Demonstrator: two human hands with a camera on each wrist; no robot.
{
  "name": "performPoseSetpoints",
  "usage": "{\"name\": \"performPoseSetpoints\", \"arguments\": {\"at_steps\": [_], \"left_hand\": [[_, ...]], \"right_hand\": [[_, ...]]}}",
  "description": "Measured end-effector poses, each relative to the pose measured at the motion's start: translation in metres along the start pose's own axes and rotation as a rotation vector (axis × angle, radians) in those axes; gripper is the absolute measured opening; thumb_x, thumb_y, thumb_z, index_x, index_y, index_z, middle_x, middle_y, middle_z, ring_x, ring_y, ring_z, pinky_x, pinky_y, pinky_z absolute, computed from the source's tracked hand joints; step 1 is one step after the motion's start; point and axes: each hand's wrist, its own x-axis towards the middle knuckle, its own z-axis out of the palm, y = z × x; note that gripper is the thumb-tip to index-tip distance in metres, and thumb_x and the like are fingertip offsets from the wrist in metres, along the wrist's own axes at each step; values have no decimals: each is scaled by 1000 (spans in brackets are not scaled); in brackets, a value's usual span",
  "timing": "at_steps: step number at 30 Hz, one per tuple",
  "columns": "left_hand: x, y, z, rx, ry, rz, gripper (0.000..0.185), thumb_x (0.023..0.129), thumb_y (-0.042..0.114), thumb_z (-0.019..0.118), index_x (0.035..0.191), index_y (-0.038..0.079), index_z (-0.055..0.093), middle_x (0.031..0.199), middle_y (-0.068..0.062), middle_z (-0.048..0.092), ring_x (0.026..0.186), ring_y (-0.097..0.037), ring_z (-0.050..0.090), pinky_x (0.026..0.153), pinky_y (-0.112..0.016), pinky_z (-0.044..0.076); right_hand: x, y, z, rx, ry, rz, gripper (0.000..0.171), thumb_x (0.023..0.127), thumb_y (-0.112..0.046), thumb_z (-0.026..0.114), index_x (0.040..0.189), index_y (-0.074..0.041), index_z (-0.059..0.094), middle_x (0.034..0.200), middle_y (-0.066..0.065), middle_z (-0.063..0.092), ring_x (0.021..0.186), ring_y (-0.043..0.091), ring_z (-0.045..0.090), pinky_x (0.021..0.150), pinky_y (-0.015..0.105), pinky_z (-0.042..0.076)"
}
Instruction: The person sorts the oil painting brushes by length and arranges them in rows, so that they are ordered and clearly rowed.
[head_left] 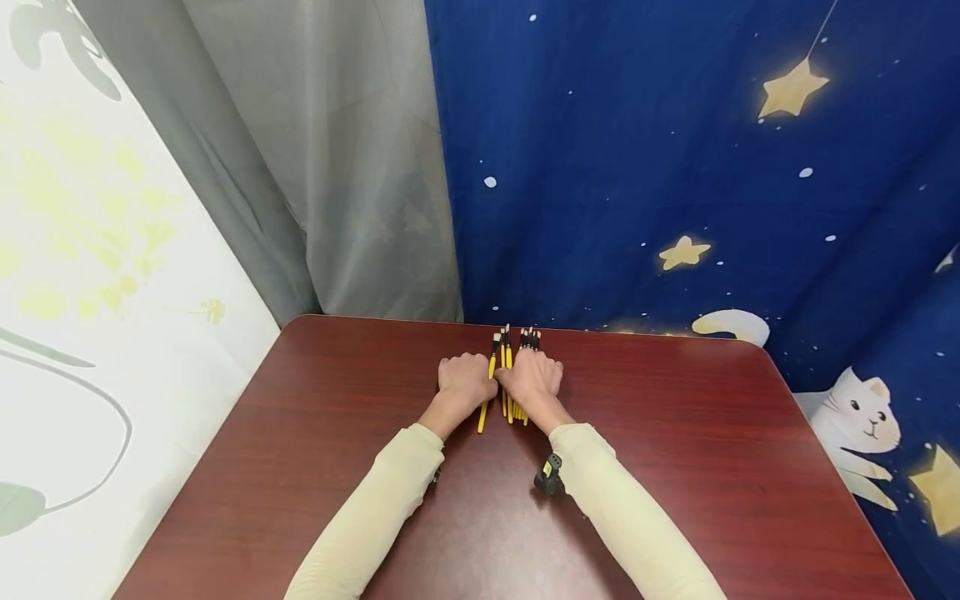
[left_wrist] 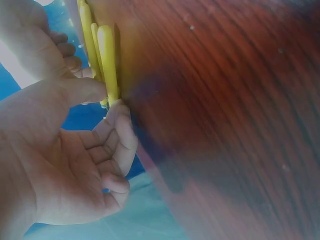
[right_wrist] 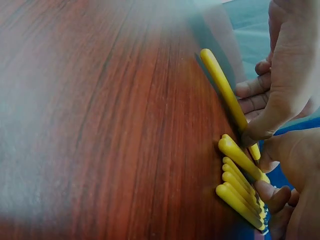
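Flat-bristled paintbrushes with yellow handles and black ferrules lie close together at the table's far side. My left hand [head_left: 467,379] pinches one paintbrush [head_left: 482,418] between thumb and fingertips, a little apart from the others. Its yellow handle [left_wrist: 106,55] points toward me, low along the tabletop. Beside it, my right hand [head_left: 534,377] grips the bunch of paintbrushes [right_wrist: 241,192] from above, fingers curled at their sides. In the right wrist view the handle ends lie side by side, one pair resting slightly apart from the lower row. The hands' thumbs are almost together.
The reddish-brown wooden table [head_left: 660,467] reaches back to a blue star-patterned curtain [head_left: 600,167] and a grey curtain [head_left: 375,167]. Its far edge lies just past the bristle tips. A black wrist device [head_left: 550,475] sits under the right sleeve.
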Motion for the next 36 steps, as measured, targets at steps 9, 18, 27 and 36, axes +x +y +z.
{"name": "performPoseSetpoints", "arguments": {"at_steps": [9, 18, 27, 36], "left_hand": [[1, -11, -4, -6, -13, -27, 27, 92, 33, 69, 73, 15, 66, 81, -8, 71, 78, -32, 67, 92, -50, 53], [1, -29, -14, -32, 18, -59, 21, 91, 29, 68, 78, 13, 69, 88, -10, 74, 85, -35, 70, 95, -51, 53], [6, -56, -16, -97, -7, -110, 37, 99, 43, 67, 78, 13, 67, 76, -9, 67, 73, -30, 64, 88, -49, 56], [6, -76, -16, -196, -31, -163, 38, 101, 42, 64, 79, 11, 66, 74, -9, 65, 69, -29, 64, 65, -42, 51]], "right_hand": [[3, -8, -1, 78, -14, 54, 47, 84, -50, 75, 57, -16, 57, 59, 6, 60, 58, 29, 59, 59, 41, 45], [5, -31, 0, 183, -67, 105, 45, 81, -52, 76, 60, -17, 56, 66, 5, 61, 64, 29, 62, 58, 41, 46], [6, -45, 4, 252, -145, 127, 47, 86, -48, 76, 57, -17, 55, 58, 1, 54, 57, 25, 60, 50, 34, 39], [7, -62, 12, 224, -200, 94, 41, 89, -46, 73, 65, -14, 61, 63, 3, 59, 62, 26, 61, 56, 37, 43]]}}
